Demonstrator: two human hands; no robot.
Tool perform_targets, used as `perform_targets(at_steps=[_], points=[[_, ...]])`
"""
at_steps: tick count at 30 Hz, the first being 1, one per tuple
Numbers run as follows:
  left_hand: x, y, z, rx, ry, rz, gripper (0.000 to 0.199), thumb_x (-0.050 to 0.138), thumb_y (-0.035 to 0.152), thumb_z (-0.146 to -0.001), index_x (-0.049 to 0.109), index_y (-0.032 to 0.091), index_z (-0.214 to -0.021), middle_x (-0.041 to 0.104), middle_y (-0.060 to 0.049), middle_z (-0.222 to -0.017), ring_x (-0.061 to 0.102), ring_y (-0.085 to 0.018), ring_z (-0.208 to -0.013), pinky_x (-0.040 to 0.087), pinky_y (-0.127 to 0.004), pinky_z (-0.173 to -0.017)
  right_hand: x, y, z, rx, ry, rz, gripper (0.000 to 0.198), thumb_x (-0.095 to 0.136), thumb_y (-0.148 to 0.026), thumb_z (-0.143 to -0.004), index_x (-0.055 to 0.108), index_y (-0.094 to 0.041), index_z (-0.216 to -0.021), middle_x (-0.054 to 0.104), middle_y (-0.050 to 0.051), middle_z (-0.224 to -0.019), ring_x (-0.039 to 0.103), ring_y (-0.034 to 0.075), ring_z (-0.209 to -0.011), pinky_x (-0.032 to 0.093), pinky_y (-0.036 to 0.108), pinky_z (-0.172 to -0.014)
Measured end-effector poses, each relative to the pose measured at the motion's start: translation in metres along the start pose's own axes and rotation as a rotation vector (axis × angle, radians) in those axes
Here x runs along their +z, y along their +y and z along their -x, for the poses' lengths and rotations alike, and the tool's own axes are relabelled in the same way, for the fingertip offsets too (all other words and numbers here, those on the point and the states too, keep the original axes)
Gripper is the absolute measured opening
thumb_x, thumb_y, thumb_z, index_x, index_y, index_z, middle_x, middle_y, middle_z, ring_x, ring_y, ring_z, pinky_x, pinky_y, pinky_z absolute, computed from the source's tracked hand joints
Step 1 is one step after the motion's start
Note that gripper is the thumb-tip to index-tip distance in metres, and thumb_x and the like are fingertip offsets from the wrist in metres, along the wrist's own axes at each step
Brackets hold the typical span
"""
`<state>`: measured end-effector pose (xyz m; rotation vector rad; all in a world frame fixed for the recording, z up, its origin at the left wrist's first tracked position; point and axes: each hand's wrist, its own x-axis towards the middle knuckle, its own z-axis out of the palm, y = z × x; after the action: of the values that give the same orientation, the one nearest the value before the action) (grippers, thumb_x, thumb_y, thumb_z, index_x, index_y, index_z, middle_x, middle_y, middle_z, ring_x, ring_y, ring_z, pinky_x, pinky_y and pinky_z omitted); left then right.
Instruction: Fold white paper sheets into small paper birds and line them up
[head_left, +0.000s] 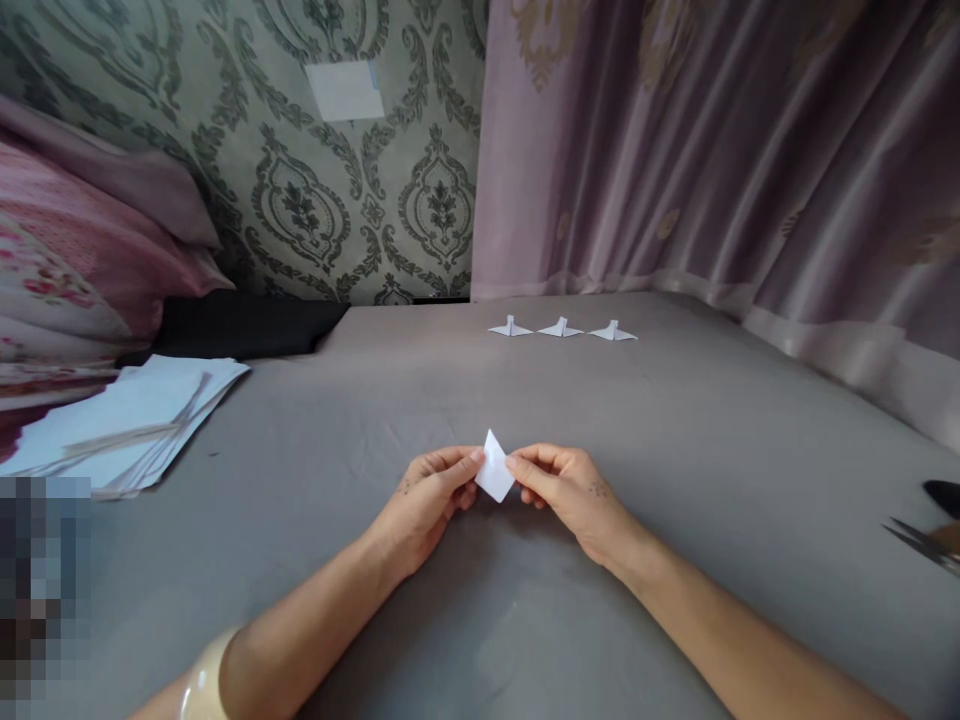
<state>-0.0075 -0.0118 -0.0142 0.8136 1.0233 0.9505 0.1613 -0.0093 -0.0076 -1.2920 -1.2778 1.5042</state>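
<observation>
Left hand and right hand pinching folded white paper, forearms angled inward, thumbs facing.

Bare forearms and one pale bangle
Cream-coloured, broad and glossy, it circles the left forearm at the lower left of the frame; small dark dots cluster on the backs of the left hand and right hand.

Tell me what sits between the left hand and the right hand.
In the head view, a small diamond-shaped white paper sits between the left hand and the right hand, pinched by both at its sides.
</observation>
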Motion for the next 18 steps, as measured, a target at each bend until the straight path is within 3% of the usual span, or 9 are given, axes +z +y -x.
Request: perform_targets(at_steps=[3, 7, 11, 15, 18], points=[[0.000, 0.002, 0.000, 0.025, 0.002, -0.074, 0.026, 0.076, 0.035, -0.069, 0.073, 0.013, -0.083, 0.059, -0.001, -0.065, 0.038, -0.006, -0.052, 0.028, -0.020, -0.052, 0.000, 0.000, -0.001, 0.006, 0.006, 0.003, 0.024, 0.066, -0.040, -0.076, 0.067, -0.016, -0.075, 0.057, -0.002, -0.063, 0.047, 0.009, -0.057, 0.038, 0.024, -0.057], [0.001, 0.004, 0.001, 0.036, 0.024, -0.187, 0.025, 0.078, 0.034, -0.065, 0.073, 0.014, -0.078, 0.059, -0.001, -0.063, 0.040, -0.007, -0.052, 0.029, -0.020, -0.050, -0.001, 0.001, -0.002, -0.038, 0.018, 0.047, 0.023, 0.064, -0.039, -0.079, 0.067, -0.016, -0.078, 0.056, -0.003, -0.062, 0.047, 0.009, -0.057, 0.039, 0.023, -0.058], [-0.002, 0.003, 0.000, 0.126, 0.033, -0.330, 0.020, 0.071, 0.035, -0.073, 0.073, 0.015, -0.078, 0.059, 0.000, -0.060, 0.046, -0.008, -0.053, 0.035, -0.020, -0.052, -0.004, 0.005, -0.007, -0.146, -0.032, 0.129, 0.017, 0.064, -0.034, -0.080, 0.067, -0.018, -0.085, 0.063, -0.001, -0.073, 0.053, 0.010, -0.063, 0.043, 0.023, -0.062], [-0.005, 0.003, -0.001, 0.451, 0.024, -0.580, 0.013, 0.061, 0.023, -0.081, 0.073, 0.019, -0.082, 0.067, -0.002, -0.075, 0.060, -0.013, -0.067, 0.047, -0.023, -0.066, -0.010, 0.013, -0.013, -0.455, 0.023, 0.372, 0.006, 0.063, -0.023, -0.081, 0.068, -0.020, -0.080, 0.062, 0.000, -0.078, 0.054, 0.011, -0.066, 0.043, 0.023, -0.061], [-0.007, 0.001, -0.005, 0.737, 0.037, -0.798, 0.017, 0.054, 0.018, -0.086, 0.071, 0.021, -0.090, 0.069, -0.005, -0.099, 0.064, -0.016, -0.090, 0.049, -0.027, -0.083, -0.016, 0.017, -0.015, -0.753, 0.108, 0.636, 0.017, 0.054, -0.013, -0.086, 0.068, -0.021, -0.086, 0.063, 0.002, -0.085, 0.058, 0.012, -0.074, 0.044, 0.024, -0.069]])
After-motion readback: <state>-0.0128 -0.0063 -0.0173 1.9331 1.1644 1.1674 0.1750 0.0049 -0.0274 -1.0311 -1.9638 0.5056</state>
